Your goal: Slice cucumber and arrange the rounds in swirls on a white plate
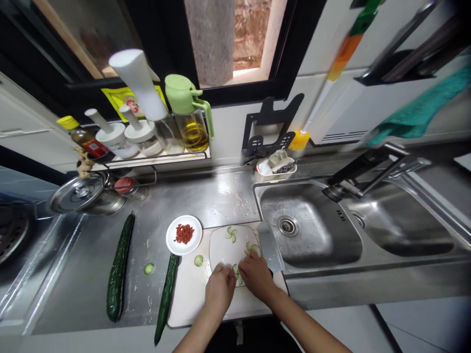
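Observation:
A white square plate (220, 247) lies on the pale cutting board (189, 294), with cucumber slices (231, 234) laid in small curved clusters on it. My left hand (221, 287) is over the plate's lower edge, its fingers pinched together; what they hold is too small to make out. Close beside it, my right hand (254, 274) has curled fingers at the cluster near the plate's lower right; anything in them is hidden. A small round white dish (170, 236) of red berries (184, 234) overlaps the board's upper left corner. A single cucumber slice (198, 260) rests left of the plate.
One whole cucumber (119, 269) lies on the steel counter, another cucumber piece (167, 299) along the board's left edge. A knife blade (270, 245) lies right of the plate, near the sink (309, 220). Seasoning jars and an oil bottle (191, 122) stand on a rear shelf.

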Motion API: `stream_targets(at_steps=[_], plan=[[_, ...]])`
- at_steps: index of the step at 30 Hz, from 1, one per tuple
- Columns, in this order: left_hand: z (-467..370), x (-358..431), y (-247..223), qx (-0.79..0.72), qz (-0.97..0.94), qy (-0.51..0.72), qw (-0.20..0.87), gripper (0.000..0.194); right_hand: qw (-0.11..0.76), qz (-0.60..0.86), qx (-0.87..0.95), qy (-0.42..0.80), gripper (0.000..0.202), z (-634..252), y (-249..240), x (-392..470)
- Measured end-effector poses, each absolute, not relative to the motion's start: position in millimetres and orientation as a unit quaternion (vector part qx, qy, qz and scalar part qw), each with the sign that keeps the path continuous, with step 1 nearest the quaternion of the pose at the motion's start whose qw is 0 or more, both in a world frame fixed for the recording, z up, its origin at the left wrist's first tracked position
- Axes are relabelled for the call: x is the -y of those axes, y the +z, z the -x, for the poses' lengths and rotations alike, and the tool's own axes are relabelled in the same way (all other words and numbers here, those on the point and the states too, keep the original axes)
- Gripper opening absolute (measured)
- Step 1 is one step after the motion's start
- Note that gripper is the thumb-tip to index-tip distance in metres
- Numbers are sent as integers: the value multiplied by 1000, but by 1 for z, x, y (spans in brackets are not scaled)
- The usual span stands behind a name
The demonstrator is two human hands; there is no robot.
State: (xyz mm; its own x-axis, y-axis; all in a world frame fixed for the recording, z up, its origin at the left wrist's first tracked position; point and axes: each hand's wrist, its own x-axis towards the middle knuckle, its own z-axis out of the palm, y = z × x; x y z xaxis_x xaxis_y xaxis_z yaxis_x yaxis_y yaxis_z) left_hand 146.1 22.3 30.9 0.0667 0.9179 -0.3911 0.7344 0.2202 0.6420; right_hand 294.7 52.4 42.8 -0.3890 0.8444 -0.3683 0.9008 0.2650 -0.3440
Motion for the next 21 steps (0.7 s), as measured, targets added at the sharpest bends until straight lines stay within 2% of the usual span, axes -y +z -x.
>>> stream_targets(at_steps=[4, 8, 15, 21], plan=[[-127, -23, 30, -679, -600, 171, 387, 17, 36, -572, -774, -270, 19, -303, 49, -50], [-90, -25, 28, -725, -559, 227, 332, 20, 27, -592, -756, -277, 18, -313, 52, -44], [-51, -27, 14, -799, -518, 175, 248, 35, 23, -596, -752, -282, 19, -314, 55, -34], [-51, -28, 4, -793, -524, 188, 248, 32, 6, -587, -760, -279, 18, -309, 55, -32]])
